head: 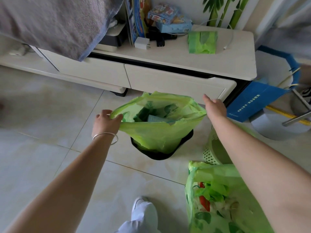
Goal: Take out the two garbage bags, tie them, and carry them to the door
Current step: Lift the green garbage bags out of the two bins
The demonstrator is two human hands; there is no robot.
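Observation:
A green garbage bag (156, 132) stands half lifted out of a black bin (161, 154) on the tiled floor, its mouth stretched wide. My left hand (107, 121) pinches the bag's left rim. My right hand (214, 106) grips the right rim, its fingers mostly hidden behind the plastic. A second green garbage bag (218, 202), open and full of scraps, sits at the lower right beside a pale green basket bin (212, 150).
A low white cabinet (176, 81) runs behind the bin, with a folded pack of green bags (202, 42) on top. A blue paper bag (254, 101) and metal poles stand at the right. My white shoe (143, 209) is on the floor below.

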